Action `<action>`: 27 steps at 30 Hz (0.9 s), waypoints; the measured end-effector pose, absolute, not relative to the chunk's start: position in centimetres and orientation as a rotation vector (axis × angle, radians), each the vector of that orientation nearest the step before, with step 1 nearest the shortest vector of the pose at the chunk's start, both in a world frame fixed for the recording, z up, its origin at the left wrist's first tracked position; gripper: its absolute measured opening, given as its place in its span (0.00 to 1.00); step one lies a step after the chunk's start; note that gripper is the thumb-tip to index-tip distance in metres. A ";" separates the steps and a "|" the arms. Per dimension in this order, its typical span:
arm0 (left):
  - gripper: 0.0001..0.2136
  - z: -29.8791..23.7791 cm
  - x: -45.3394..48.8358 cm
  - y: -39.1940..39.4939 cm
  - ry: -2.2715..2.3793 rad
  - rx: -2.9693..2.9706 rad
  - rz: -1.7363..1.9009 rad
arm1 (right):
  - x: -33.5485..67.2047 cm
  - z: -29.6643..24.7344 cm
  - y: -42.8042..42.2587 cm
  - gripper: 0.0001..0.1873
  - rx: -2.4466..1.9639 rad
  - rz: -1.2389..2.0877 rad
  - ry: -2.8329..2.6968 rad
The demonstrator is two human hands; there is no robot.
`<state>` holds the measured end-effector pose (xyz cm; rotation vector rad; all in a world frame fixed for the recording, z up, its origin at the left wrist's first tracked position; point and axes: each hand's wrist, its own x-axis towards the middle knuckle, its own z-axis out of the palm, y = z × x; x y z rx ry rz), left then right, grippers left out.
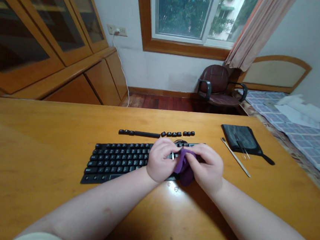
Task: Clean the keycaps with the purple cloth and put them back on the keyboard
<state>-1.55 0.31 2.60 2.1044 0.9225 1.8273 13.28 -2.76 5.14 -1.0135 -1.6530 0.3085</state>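
Observation:
Above the right part of a black keyboard, my two hands meet at the fingertips. My right hand pinches a bunched purple cloth, part of which hangs down near the keyboard's front edge. The fingers of my left hand are closed against the cloth; a small dark thing seems to be at their tips, mostly hidden. Behind the keyboard, several loose black keycaps lie in a row, with a long spacebar keycap among them. My hands cover part of the keyboard's right side.
To the right lie a thin brush with a pale handle, a black drawstring pouch and a wire tool on it. Small clear marks or bits show in front of the keyboard. An armchair stands beyond the wooden desk.

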 end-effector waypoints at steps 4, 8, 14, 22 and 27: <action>0.03 3.1 -1.6 -0.3 0.877 2.218 1.772 | 12.8 4.4 -1.9 0.05 -1.178 0.621 -1.327; 0.03 3.4 -1.6 -0.8 0.827 2.225 1.766 | 12.8 4.3 -1.8 0.06 -1.133 0.729 -1.238; 0.05 2.2 -1.4 0.0 0.775 1.923 1.841 | 14.1 3.8 -0.8 0.05 -1.110 0.406 -1.248; 0.02 2.1 -1.0 0.4 0.803 1.701 1.778 | 16.1 4.0 1.0 0.06 -1.043 0.409 -1.238; 0.02 2.4 -0.9 0.4 0.807 1.751 1.776 | 20.0 8.8 -0.7 0.12 -0.999 0.430 -1.626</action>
